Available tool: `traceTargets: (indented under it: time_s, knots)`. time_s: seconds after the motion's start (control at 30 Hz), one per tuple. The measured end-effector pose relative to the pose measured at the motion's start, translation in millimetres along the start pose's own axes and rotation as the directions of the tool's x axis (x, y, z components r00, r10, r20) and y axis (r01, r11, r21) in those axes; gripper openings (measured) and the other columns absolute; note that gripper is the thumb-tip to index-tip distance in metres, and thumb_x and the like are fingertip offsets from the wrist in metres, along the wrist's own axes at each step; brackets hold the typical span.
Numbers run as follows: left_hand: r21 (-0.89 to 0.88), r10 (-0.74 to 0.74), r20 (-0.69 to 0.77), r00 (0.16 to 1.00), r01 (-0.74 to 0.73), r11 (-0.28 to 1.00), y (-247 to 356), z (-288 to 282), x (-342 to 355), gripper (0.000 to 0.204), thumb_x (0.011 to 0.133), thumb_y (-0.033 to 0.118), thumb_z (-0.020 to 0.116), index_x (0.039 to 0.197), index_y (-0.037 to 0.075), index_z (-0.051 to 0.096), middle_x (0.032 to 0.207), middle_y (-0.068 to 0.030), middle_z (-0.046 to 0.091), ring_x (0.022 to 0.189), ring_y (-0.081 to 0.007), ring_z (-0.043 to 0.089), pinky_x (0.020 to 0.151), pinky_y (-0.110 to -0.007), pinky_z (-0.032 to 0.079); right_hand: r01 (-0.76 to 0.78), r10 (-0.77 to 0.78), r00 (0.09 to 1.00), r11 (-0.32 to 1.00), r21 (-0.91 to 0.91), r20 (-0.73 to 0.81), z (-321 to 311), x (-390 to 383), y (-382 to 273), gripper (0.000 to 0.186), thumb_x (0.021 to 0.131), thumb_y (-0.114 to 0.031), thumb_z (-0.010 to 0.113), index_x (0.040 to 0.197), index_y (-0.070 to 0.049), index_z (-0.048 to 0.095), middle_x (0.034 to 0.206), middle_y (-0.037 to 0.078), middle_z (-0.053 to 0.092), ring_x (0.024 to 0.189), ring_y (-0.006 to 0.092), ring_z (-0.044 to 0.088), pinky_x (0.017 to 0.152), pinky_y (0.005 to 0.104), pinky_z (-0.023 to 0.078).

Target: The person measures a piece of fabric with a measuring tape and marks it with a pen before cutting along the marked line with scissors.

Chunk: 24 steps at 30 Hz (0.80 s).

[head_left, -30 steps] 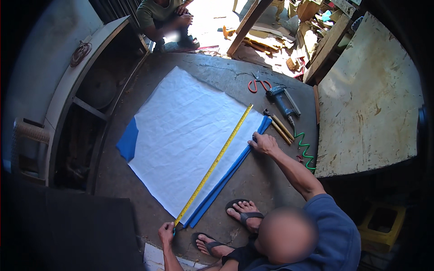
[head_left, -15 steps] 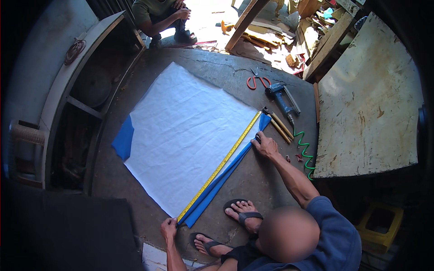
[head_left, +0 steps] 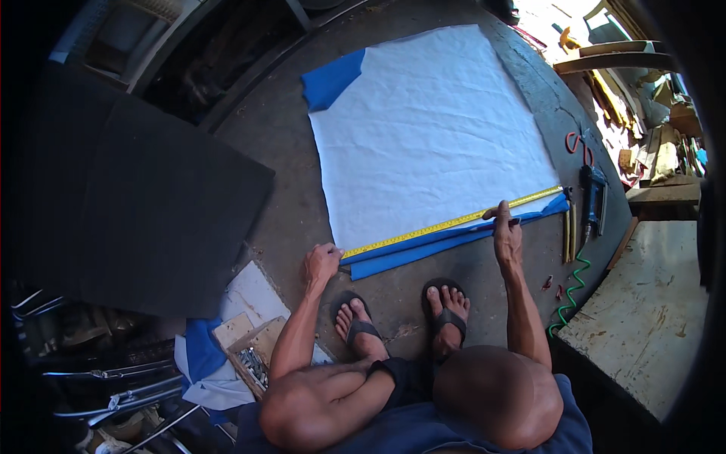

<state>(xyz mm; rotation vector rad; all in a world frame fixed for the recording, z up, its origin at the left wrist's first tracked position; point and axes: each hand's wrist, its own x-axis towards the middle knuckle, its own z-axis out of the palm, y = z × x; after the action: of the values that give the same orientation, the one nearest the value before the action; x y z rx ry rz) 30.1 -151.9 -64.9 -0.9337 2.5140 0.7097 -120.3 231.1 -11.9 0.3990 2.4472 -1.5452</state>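
Observation:
A white sheet of fabric [head_left: 431, 129] lies on the floor, its blue side showing at a folded far-left corner [head_left: 333, 79] and along the near edge [head_left: 423, 255]. Along that near edge runs a yellow measuring tape [head_left: 446, 225]. My left hand [head_left: 324, 262] pinches the tape's left end at the sheet's corner. My right hand [head_left: 508, 234] is over the near edge toward the tape's right end, index finger and thumb at the tape. A dark, pen-like thing [head_left: 516, 222] sticks out of its closed fingers; its exact kind is unclear.
Right of the sheet lie red-handled scissors [head_left: 581, 146], a tool with two tan handles [head_left: 569, 234], and a blue nail gun [head_left: 594, 185] with a green coiled hose [head_left: 578, 284]. A worn board [head_left: 643, 318] is at right, a black panel [head_left: 144, 197] at left, a wooden box of metal pieces [head_left: 253, 363] near-left.
My view has swung left and down, so the crouching person at the back has left it. My right hand has shifted from the blue edge onto the tape. My left hand stays at the tape's end.

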Motion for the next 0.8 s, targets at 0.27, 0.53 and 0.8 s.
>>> traceTargets:
  time_s: [0.27,0.53,0.8]
  knots:
    - [-0.068,-0.003,-0.116,0.993,-0.005,0.998,-27,2,-14,0.023,0.084,0.034,0.074,0.09,0.012,0.074,0.098,-0.016,0.068,0.094,-0.0388,0.066,0.081,-0.049,0.051,0.174,-0.285,0.657,0.958,0.227,0.698,185,-57,-40,0.025,0.096,-0.026,0.066,0.102,-0.002,0.071,0.08,0.004,0.069,0.074,0.0111,0.061,0.071,0.0274,0.052]
    - [-0.062,-0.031,-0.112,0.993,0.024,0.998,-24,4,-15,0.023,0.085,0.034,0.072,0.094,0.012,0.074,0.102,-0.0156,0.068,0.098,-0.039,0.065,0.083,-0.051,0.051,0.321,-0.197,0.648,0.947,-0.03,0.736,215,-68,-29,0.022,0.088,-0.019,0.068,0.104,-0.003,0.072,0.084,0.014,0.074,0.081,0.0179,0.072,0.076,0.0314,0.055]
    - [-0.066,-0.019,-0.041,0.999,0.016,0.998,-14,-11,-15,0.026,0.085,0.035,0.071,0.098,0.012,0.075,0.106,-0.017,0.068,0.101,-0.0396,0.065,0.086,-0.053,0.051,0.381,-0.259,0.661,0.924,-0.017,0.705,216,-75,-23,0.019,0.088,-0.015,0.067,0.101,-0.002,0.073,0.089,0.015,0.075,0.085,0.0224,0.074,0.079,0.0327,0.056]
